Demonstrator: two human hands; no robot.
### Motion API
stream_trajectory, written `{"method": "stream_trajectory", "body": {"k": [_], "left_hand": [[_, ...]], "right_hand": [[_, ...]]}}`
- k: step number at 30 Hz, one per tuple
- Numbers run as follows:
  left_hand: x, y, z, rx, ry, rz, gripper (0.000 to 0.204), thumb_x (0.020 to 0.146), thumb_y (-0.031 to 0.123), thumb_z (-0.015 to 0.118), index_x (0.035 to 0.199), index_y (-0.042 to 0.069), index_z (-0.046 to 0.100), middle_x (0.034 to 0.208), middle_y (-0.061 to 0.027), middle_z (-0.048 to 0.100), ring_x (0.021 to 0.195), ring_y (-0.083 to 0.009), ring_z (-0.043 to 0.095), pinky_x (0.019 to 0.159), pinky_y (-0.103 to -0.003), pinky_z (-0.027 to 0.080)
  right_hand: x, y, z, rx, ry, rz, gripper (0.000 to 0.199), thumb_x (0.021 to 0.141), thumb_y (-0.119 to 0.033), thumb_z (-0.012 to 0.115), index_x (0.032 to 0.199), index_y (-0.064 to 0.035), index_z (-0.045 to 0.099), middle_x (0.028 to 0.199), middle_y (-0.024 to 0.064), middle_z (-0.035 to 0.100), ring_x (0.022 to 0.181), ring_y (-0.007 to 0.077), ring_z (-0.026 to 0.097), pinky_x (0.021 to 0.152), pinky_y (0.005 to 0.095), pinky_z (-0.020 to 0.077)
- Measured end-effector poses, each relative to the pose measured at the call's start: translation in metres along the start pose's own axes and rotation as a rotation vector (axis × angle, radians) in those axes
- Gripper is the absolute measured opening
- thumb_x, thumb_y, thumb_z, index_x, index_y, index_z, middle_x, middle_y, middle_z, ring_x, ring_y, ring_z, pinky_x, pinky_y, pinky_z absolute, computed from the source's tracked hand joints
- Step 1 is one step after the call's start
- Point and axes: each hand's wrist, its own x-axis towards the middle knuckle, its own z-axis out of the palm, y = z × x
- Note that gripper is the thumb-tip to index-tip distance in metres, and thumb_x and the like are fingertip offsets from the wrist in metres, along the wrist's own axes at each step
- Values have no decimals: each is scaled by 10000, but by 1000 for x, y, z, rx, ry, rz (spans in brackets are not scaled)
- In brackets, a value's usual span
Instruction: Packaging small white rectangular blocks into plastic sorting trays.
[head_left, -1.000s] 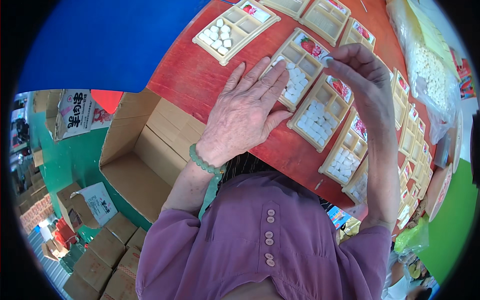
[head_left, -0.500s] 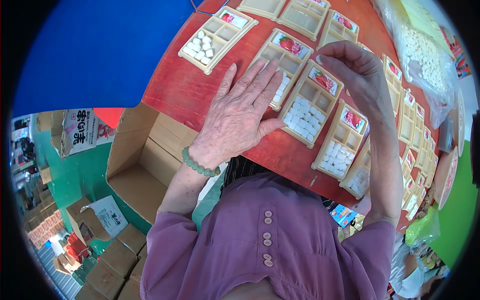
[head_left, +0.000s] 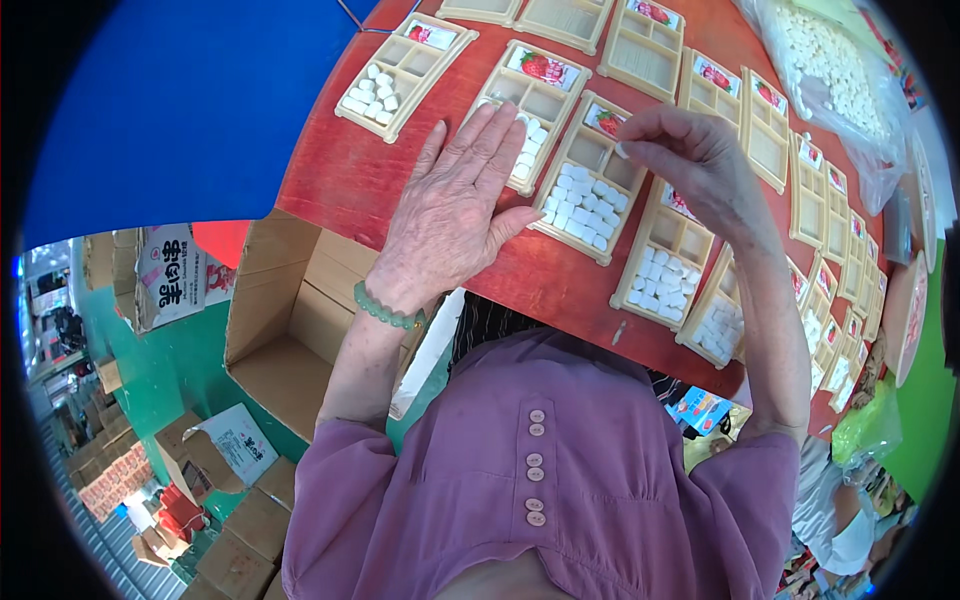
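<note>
My left hand (head_left: 445, 220) lies palm down with its fingers spread over the near part of a beige divided tray (head_left: 535, 97), covering some of the marshmallows there. A green bead bracelet circles that wrist. Between thumb and forefinger, my right hand (head_left: 705, 175) pinches a small white marshmallow (head_left: 621, 150). It hovers at the right edge of another tray (head_left: 588, 150), whose large near compartment is packed with white marshmallows (head_left: 583, 207). Strawberry-printed cards sit in the far compartments. Farther left, a third tray (head_left: 415, 62) holds a loose pile of marshmallows.
More divided trays (head_left: 643, 55) stand in rows across the red table (head_left: 330, 165). A clear plastic bag (head_left: 830, 75) of white pieces lies at the far right. An open cardboard box (head_left: 290, 340) stands below the table's left edge, beside a blue surface (head_left: 180, 110).
The view has shifted a little. My right hand, still pinching the marshmallow, has come nearer, from beyond the tray's card to beside its middle compartments. My left hand stays spread.
</note>
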Motion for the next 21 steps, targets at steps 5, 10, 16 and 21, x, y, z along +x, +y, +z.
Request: {"method": "stream_trajectory", "body": {"k": [5,10,16,21], "left_hand": [[-2,9,-3,-22,94,20,735,932,529,510,1493,79,357,1568,-104,317,1467,-275,256,1199,-493,158],[4,48,-14,-34,-115,175,729,923,531,515,1483,85,376,1562,-84,334,1462,-261,269,1198,-491,160],[5,53,2,-97,-90,212,693,902,512,557,1407,44,468,1504,-99,415,1435,-239,320,1194,-468,191],[2,48,6,-130,-43,197,676,889,481,592,1368,12,502,1467,-109,460,1421,-227,342,1197,-443,193]], "right_hand": [[-16,1,2,-39,-29,-13,128,922,-35,623,1033,-1,679,904,-18,665,860,45,587,789,220,487],[-27,1,-9,16,22,12,138,926,-57,629,1044,-4,679,905,-19,665,861,45,587,793,219,486],[-37,6,-12,29,12,15,148,928,-64,627,1055,-6,675,913,-17,664,864,48,590,794,221,489],[-40,1,-11,3,32,41,157,933,-72,621,1065,1,663,919,-11,655,869,54,593,786,216,484]]}}
